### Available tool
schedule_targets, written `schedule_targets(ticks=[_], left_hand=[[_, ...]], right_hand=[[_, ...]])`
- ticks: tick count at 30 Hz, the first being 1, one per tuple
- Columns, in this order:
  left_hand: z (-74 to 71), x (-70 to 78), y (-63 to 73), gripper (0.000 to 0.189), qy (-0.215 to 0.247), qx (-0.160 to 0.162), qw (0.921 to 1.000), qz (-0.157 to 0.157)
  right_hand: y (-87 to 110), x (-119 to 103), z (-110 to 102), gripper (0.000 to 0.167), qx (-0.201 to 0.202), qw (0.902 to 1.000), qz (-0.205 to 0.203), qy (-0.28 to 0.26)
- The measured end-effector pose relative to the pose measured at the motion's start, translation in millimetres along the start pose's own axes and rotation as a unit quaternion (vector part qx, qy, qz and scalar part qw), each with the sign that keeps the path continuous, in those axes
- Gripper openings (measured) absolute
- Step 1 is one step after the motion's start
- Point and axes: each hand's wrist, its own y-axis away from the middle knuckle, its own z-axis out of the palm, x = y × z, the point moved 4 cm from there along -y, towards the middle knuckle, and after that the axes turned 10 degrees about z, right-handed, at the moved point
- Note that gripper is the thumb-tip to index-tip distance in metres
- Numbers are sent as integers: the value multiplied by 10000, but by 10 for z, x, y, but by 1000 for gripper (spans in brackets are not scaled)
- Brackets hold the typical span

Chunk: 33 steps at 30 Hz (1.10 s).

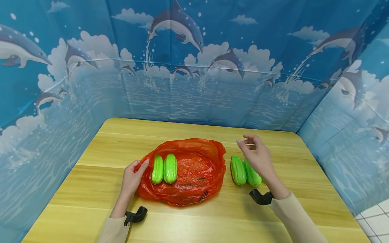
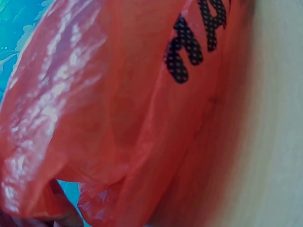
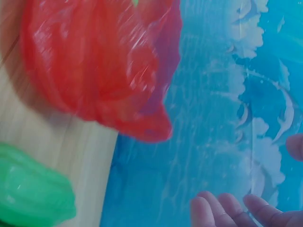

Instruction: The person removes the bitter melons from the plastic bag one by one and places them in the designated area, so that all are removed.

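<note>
A red plastic bag (image 1: pixel 194 184) lies spread wide on the table, its mouth facing up. Two bright green, ribbed, cucumber-like vegetables (image 1: pixel 170 168) lie side by side in its left half. My left hand (image 1: pixel 132 177) pinches the bag's left rim between thumb and fingers; in the left wrist view the red film (image 2: pixel 118 118) hides most of that hand. To the right of the bag, similar green vegetables (image 1: pixel 238 170) sit on the table, partly covered by my right hand (image 1: pixel 258 155). That hand hovers over them with loosely bent fingers and nothing in its grasp.
The wooden table (image 1: pixel 188 222) has rounded far corners. Behind it and along both sides hangs a blue curtain (image 1: pixel 194 98) printed with dolphins. Black wrist mounts (image 1: pixel 136 215) are on both forearms. White floor tiles (image 1: pixel 375 219) show at the lower right.
</note>
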Motion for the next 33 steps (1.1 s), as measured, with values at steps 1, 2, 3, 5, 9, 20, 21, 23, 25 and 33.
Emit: schedule_targets(ticks=[1,2,3,5,9,20,21,23,25,33], left_hand=[[-1,-3,0,44,-10,-6,10000,-11],[-2,-4,0,44,-19,-8,10000,-16],[-3,-5,1,44,-20,-8,10000,-19],[-4,-8,2,43,-17,-8,10000,-13],[-5,-7,7,43,-22,4,10000,10],[-10,0,12,44,-14,37,10000,-11],[-10,1,13,44,-15,42,10000,-17],[-10,4,13,43,-31,50,10000,-25],[-11,6,12,43,-48,55,10000,-35],[-8,9,5,44,-61,38,10000,-23]], right_hand=[[-1,-27,22,58,-49,10000,-16,13],[1,-53,43,58,-102,9999,-38,8],[0,-74,66,58,-138,9999,-63,2],[1,-126,111,59,-206,9997,-98,3],[9,-244,196,60,-375,9992,-151,43],[21,-516,470,60,-1142,9928,-244,283],[19,-531,494,60,-1204,9918,-260,328],[13,-561,537,61,-1302,9901,-314,431],[5,-589,573,62,-1382,9884,-373,515],[-40,-685,691,65,-1798,9805,-315,733]])
